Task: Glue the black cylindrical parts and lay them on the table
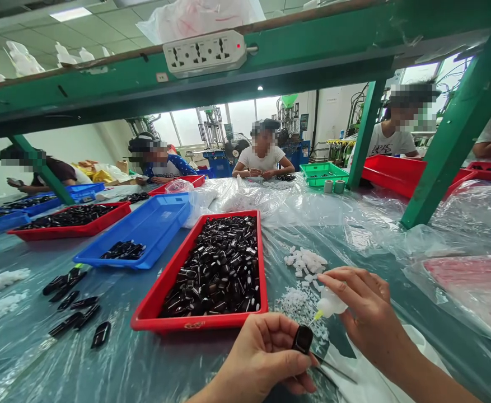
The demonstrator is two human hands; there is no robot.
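The left hand [266, 358] pinches a glossy black oblong piece [303, 339] upright between thumb and fingers at the bottom centre of the frame, and thin metal tweezers [333, 368] seem to run out from beneath that hand. The right hand [366, 313] is closed around a small white squeeze bottle [331, 303], tilted down and to the left. Its yellow nozzle [316, 316] points toward the black piece, close to it but not touching.

The step in hand looks like bringing the bottle's tip up to the held piece; as they stand, the small gap between nozzle and piece is what remains to close.

Just above the hands, white plastic granules [306, 263] lie scattered on the clear plastic sheet [52, 364] covering the table. To the left, a red tray [186, 323] holds a heap of similar black pieces, with a blue tray [161, 224] beyond it and more black pieces [75, 313] loose on the sheet. A white cloth [366, 383] lies under the right forearm. Co-workers [262, 157] sit across the table, under a green shelf [312, 61] carrying a power strip [205, 53].
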